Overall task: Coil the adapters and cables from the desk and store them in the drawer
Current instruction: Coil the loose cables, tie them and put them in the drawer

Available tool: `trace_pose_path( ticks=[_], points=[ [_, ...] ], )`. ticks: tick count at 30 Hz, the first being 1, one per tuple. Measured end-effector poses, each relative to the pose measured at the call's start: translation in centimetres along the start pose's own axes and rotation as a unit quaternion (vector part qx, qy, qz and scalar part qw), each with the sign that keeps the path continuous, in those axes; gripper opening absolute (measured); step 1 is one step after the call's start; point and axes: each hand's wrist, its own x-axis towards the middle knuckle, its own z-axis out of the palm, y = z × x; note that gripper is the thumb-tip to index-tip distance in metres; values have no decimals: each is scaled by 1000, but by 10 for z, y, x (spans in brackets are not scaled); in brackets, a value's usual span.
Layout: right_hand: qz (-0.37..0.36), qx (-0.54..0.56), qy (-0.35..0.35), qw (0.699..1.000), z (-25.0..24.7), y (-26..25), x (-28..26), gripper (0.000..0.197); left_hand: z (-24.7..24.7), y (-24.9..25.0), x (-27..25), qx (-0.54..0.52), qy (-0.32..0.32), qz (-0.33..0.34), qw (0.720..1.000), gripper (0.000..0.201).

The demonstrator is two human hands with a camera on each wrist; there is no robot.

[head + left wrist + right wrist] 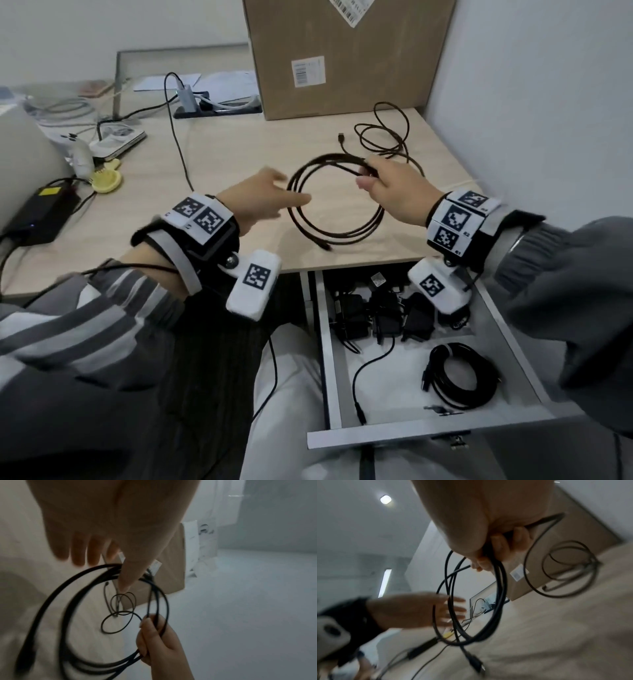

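A black cable coil (339, 236) hangs in loops just above the light wooden desk (222, 147). My right hand (368, 176) grips the top right of the coil, fingers curled round the bundled strands. In the right wrist view that right hand (488, 555) holds the coil (502, 588), whose plug end dangles below. My left hand (291, 192) reaches toward the coil's left side with straight fingers, holding nothing. A second, loose cable (397, 142) lies uncoiled on the desk behind. The open drawer (428, 433) holds black adapters (383, 318) and a coiled cable (486, 377).
A large cardboard box (342, 58) stands at the back of the desk against the right wall. A power strip (219, 106) with plugged leads lies left of it. A black power brick (37, 212) and a yellow brush (106, 180) sit at the left.
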Motion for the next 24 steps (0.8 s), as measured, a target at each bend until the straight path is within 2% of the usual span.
trace_pose_path(
  ticks=[1,2,3,5,6,7,9,11,12,14,17,19,21,24],
  points=[
    [-11,-70,-19,997,-4,-4,0,17,-4,8,-1,33,39,35,998,70],
    [-24,-130,-32,991,-6,-8,0,19,-4,18,-2,77,62,89,991,81],
    [-42,-177,-35,983,-6,-13,0,20,-1,29,-4,149,54,138,978,82],
    [-75,-241,-28,967,-5,-23,2,21,10,45,-4,318,-8,181,931,61],
    [-86,-258,-20,962,-5,-27,3,23,16,50,-3,359,-34,177,916,48],
    [-95,-261,-14,961,-7,-29,5,24,20,51,0,357,-56,169,917,39],
    [-112,-215,-9,970,-12,-25,6,19,22,48,6,263,-88,150,949,35],
    [-130,-138,-13,982,-19,-15,6,18,18,42,8,112,-89,128,981,31],
    [-129,-117,-15,985,-22,-10,4,21,16,37,8,31,-89,120,988,29],
    [-97,-96,-15,991,-25,0,0,23,12,26,10,-106,-78,124,984,27],
    [-28,-20,-40,999,-22,13,-7,19,11,16,12,-242,-17,136,960,28],
    [14,82,-51,995,-14,15,-10,26,14,12,12,-290,5,138,947,29],
    [22,142,-41,989,-8,12,-8,35,19,11,10,-317,4,146,937,29],
    [19,238,-30,971,-5,3,-3,22,23,12,10,-347,-9,150,926,29]
  ],
)
